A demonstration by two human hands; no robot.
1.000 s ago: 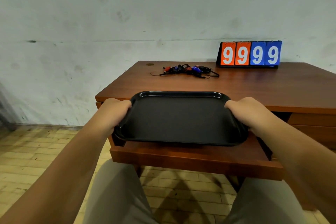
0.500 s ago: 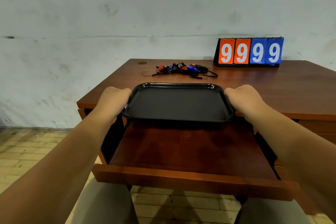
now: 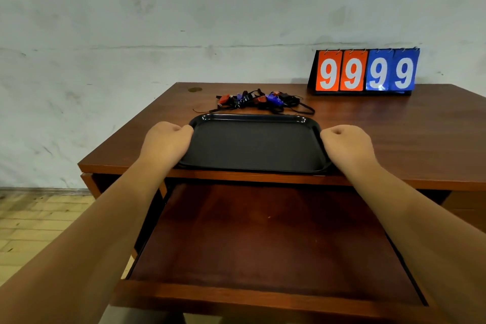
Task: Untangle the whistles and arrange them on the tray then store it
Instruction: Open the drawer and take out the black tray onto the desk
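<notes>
A black tray (image 3: 253, 143) lies on the wooden desk (image 3: 407, 139) near its front edge, with nothing on it. My left hand (image 3: 167, 143) grips the tray's left rim and my right hand (image 3: 347, 144) grips its right rim, fingers curled under. Just behind the tray sits a tangled bunch of whistles (image 3: 259, 100), red and blue with black cords.
A pulled-out wooden drawer shelf (image 3: 268, 239) extends below the desk's front edge toward me. An orange and blue flip scoreboard (image 3: 365, 71) reading 9999 stands at the back right against the wall. Tiled floor (image 3: 34, 221) lies to the left.
Both hands lifted the tray off the pulled-out shelf and moved it forward onto the desk top, close to the whistles.
</notes>
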